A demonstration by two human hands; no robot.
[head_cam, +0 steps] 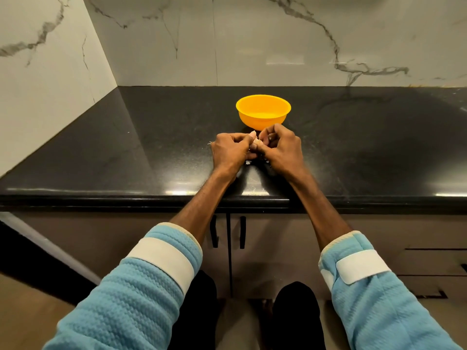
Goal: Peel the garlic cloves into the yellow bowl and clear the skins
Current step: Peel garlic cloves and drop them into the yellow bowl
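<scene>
Garlic clove (253, 140) sat pinched between the curled fingers of both the left hand (231, 150) and right hand (280, 145), just before the yellow bowl (263, 112).

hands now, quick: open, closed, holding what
left hand: closed, gripping the garlic clove
right hand: closed, fingers pinching at the same garlic clove

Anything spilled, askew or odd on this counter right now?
Nothing serious. The left hand and right hand both pinch the garlic clove. A few pale skin scraps lie on the black counter beneath them, as peeling would leave. The yellow bowl stands upright just behind.
</scene>
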